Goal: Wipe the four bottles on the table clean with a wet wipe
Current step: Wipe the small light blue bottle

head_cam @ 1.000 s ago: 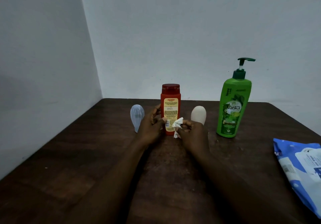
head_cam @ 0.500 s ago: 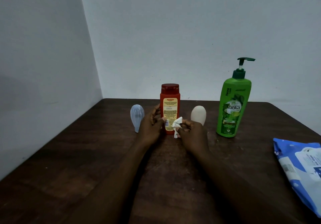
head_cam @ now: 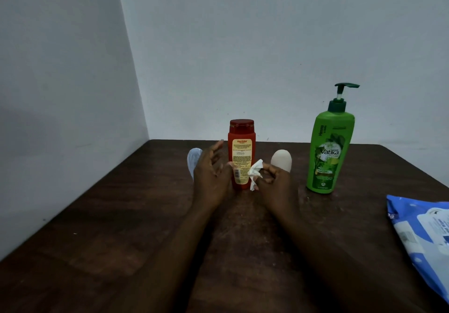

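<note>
A red bottle [head_cam: 241, 142] with a yellow label stands upright at the middle of the dark wooden table [head_cam: 116, 244]. My left hand [head_cam: 210, 179] is at its left side with fingers spread and lifted off it; only the thumb tip touches the label. My right hand [head_cam: 277, 186] pinches a crumpled white wet wipe [head_cam: 254, 173] against the bottle's lower right side. A small pale blue bottle [head_cam: 193, 158] is partly hidden behind my left hand. Behind my right hand stands a small white bottle [head_cam: 281, 158]. To the right is a tall green pump bottle [head_cam: 328, 154].
A blue pack of wet wipes [head_cam: 422, 235] lies at the table's right edge. Grey walls close the table in at the left and the back.
My left hand has loosened from around the red bottle and its fingers have spread open. The right hand still holds the wipe at the bottle's right side.
</note>
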{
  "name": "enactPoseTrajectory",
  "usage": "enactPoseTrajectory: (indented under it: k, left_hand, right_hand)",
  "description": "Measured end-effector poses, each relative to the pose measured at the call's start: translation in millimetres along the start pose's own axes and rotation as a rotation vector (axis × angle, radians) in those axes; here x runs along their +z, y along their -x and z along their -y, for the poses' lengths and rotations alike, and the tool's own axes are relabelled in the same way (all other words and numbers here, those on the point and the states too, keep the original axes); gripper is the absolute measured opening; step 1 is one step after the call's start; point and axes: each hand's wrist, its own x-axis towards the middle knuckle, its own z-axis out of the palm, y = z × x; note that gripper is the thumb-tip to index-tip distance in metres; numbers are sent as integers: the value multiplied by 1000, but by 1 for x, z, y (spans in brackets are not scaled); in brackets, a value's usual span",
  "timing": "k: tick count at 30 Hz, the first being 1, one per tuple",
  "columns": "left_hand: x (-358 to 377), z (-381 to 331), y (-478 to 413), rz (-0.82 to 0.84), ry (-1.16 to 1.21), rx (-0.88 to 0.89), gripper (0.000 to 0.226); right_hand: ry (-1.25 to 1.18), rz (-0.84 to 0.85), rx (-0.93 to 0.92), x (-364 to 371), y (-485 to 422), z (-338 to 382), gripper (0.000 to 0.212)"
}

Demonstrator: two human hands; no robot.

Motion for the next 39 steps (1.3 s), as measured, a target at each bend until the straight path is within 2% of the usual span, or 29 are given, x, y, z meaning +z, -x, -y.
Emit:
enactPoseTrajectory:
  k: [3, 5, 7, 8, 11, 13, 28, 34, 37, 39]
  left_hand:
    - [-13, -9, -1, -194, -60, 139, 36]
    - [-25, -8, -6, -324, -42, 92, 31]
    - [-37, 2, -11, -380, -92, -38, 36]
    - [-42, 12, -15, -347, -144, -135, 44]
    - [-48, 33, -20, -107, -235, -435, 67]
    - [-49, 40, -17, -11, -238, -499, 71]
    - [-48, 55, -11, 27, -255, -458, 62]
    - [-51, 55, -10, 13, -274, -437, 45]
    - [-51, 53, -8, 81, -269, -429, 43]
    - [-51, 51, -6, 127, -339, -384, 30]
  right_hand:
    - [-67, -55, -41, -9, 5, 8, 39]
    - [-131, -96, -47, -15, 5, 12, 35]
    - [-217, -135, -49, -20, 4, 14, 29]
    - [-251, -149, -50, -23, 4, 14, 25]
    - [-301, -158, -46, -28, 4, 15, 24]
    - [-309, -150, -49, -28, 5, 14, 25]
    - [-315, -53, -49, -25, 12, 15, 29]
    - [-274, -31, -71, -26, 17, 12, 30]
    - [-266, -35, -83, -27, 20, 12, 30]
    - [-256, -40, -80, -28, 22, 12, 30]
